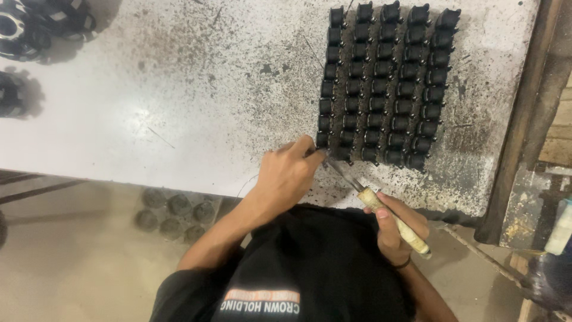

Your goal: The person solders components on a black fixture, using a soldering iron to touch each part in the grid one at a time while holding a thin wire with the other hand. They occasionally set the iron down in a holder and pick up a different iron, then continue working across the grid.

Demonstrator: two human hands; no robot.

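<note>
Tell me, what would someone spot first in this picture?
First, the big block of small black parts, lined up in neat rows on the right side of the worn white table. Next, at the table's near edge, the two hands: the left hand pinches something at the block's bottom left corner, too small to tell what. The right hand grips a tool with a pale handle, its metal tip aimed at that corner.

Worn, speckled glossy tabletop (179,107); pale wooden tool handle (398,222).
</note>
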